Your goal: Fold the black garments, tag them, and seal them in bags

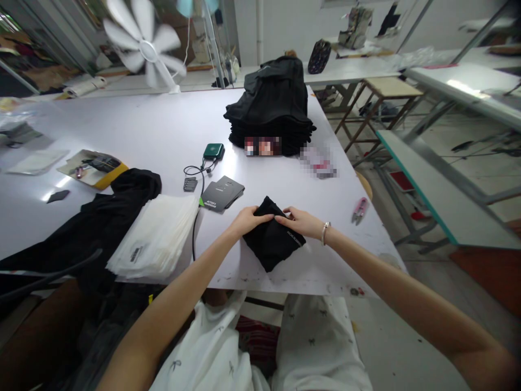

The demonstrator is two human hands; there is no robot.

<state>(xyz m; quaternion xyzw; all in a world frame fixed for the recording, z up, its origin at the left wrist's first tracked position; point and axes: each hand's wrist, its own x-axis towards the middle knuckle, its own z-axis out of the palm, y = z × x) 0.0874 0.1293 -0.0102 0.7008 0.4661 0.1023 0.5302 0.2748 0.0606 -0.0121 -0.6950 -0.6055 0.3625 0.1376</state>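
Note:
A folded black cloth [273, 239] with small pale lettering near its right corner lies on the white table in front of me. My left hand [251, 220] holds its upper left edge, the thumb on top and the fingers partly behind the cloth. From the right, my right hand [299, 221] grips the upper right edge, its thumb almost meeting the left thumb. Grey printed cards [222, 194] lie just beyond my left hand. A stack of whitish plastic bags [157, 239] is at the left, near the table's front edge.
A tall pile of black cloth [277, 103] stands at the table's back. Pink snips [360, 210] lie at the right. A green box [214, 151] with a cable, a dark garment [97, 217], a yellow-edged packet [95, 168] and a white fan [147, 51] are farther left.

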